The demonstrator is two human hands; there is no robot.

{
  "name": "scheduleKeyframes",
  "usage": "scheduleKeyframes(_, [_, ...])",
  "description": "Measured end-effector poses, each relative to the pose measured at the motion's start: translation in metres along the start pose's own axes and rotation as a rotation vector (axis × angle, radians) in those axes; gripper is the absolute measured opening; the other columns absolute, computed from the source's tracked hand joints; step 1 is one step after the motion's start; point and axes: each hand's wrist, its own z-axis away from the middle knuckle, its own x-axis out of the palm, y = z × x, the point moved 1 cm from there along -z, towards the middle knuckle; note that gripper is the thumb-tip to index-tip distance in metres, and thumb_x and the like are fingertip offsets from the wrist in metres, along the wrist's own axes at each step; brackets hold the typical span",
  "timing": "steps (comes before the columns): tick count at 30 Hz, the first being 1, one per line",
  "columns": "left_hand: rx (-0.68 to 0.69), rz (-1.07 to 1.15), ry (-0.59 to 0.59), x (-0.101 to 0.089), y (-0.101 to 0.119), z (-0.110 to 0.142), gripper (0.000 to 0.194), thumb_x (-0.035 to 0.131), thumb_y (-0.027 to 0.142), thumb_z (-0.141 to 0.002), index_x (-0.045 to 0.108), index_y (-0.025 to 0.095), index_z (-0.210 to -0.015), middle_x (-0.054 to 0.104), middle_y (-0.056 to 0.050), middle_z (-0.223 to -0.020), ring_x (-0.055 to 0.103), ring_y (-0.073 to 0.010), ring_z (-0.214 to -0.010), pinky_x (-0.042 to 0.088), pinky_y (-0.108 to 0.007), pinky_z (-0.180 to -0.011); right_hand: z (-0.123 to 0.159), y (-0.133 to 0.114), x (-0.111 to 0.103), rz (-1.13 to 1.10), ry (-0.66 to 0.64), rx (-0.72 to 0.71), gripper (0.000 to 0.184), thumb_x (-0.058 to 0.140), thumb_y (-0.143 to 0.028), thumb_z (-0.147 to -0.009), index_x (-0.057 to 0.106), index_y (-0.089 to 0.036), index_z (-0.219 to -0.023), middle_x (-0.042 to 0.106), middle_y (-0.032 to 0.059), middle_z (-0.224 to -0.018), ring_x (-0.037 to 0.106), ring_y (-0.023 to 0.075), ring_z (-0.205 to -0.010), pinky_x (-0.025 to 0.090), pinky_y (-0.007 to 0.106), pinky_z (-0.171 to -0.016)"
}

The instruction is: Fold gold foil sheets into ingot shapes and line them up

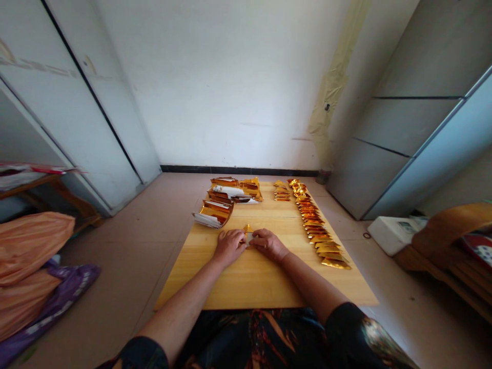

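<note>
My left hand (pixel 229 247) and my right hand (pixel 268 244) rest close together near the middle of a pale wooden board (pixel 246 282). Their fingers pinch a small folded piece of gold-and-white foil paper (pixel 248 237). A long row of folded gold foil pieces (pixel 313 225) runs down the board to my right. A small stack of similar pieces (pixel 281 191) lies at the far end. Curled gold-and-white foil sheets (pixel 215 212) are heaped at the far left, with more (pixel 238 188) behind them.
The board lies low over a tiled floor, with a white wall beyond. Grey cabinets (pixel 403 128) stand to the right, near a white device (pixel 392 234) and a curved wooden chair (pixel 449 236). Orange bags (pixel 26 256) and a purple bag (pixel 57 302) lie to the left.
</note>
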Motion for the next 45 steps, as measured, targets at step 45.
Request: scheduleKeyframes(45, [0.025, 0.025, -0.073, -0.001, -0.003, -0.001, 0.024, 0.053, 0.021, -0.079, 0.059, 0.030, -0.100, 0.060, 0.001, -0.120, 0.048, -0.0205, -0.116, 0.028, -0.041, -0.100, -0.033, -0.027, -0.003, 0.182, -0.236, 0.650, 0.021, 0.054, -0.037, -0.088, 0.065, -0.020, -0.082, 0.062, 0.0039, -0.090, 0.057, 0.0140, -0.082, 0.033, 0.023, -0.066])
